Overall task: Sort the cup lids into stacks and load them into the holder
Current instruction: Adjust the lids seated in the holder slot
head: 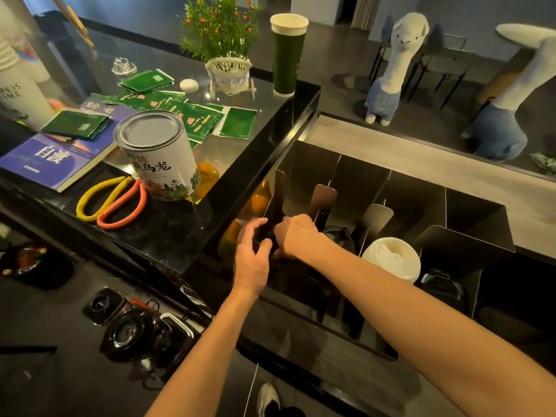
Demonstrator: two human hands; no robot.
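A black metal lid holder (421, 191) with several slanted compartments sits below the counter edge. My left hand (251, 254) and my right hand (296, 236) are both at its leftmost compartment, fingers curled around a dark stack of black lids (267, 233) that is mostly hidden between them. A second stack of black lids (338, 236) lies in the neighbouring slot. White lids (392, 258) fill the third slot. More black lids (442, 285) show in the compartment to the right.
The glossy black counter (240, 164) at left carries a tea tin (158, 155), yellow-and-orange scissors (111, 203), green packets (192, 112), a purple book (45, 161), a potted plant (222, 34) and a tall green cup (287, 55). Blender jugs (132, 329) stand lower left.
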